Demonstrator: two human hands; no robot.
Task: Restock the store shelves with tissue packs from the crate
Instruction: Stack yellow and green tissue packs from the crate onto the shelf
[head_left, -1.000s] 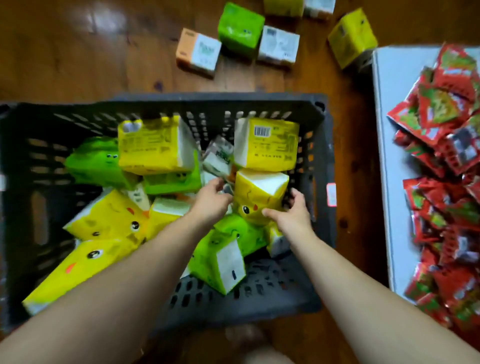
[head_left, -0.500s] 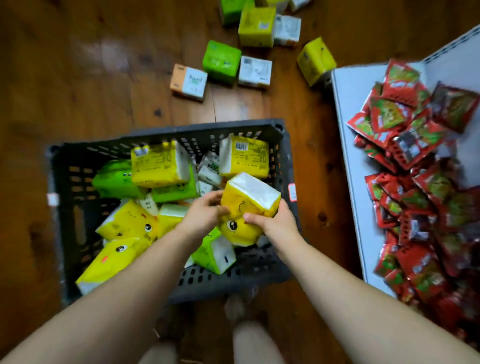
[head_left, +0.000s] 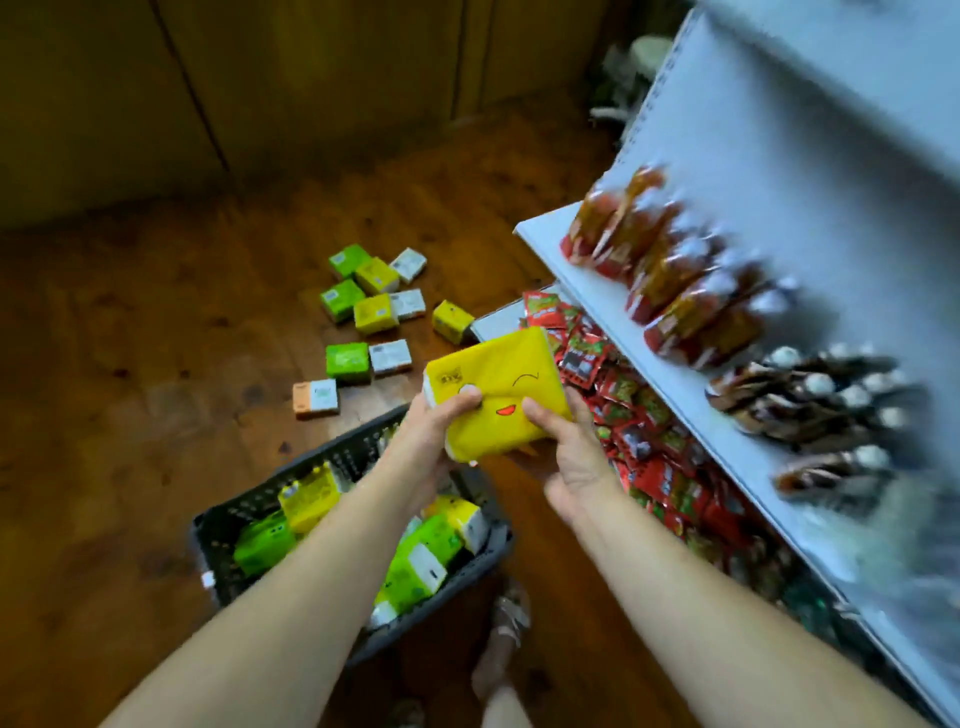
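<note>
yellow tissue pack (head_left: 496, 395) gripped between both hands (head_left: 506, 447).

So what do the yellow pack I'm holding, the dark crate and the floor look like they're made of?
The yellow pack: looks like thin, soft plastic film, slightly shiny; it creases and dents where gripped. The crate: probably moulded plastic, matt dark grey, with lattice walls. The floor: wood with a slight sheen; grain and dark knots show.

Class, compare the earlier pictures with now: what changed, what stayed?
The left hand and right hand gripped the yellow tissue pack and lifted it out of the crate, toward the shelf. The crate's other packs, the loose floor packs and red snack packets stayed put.
</note>
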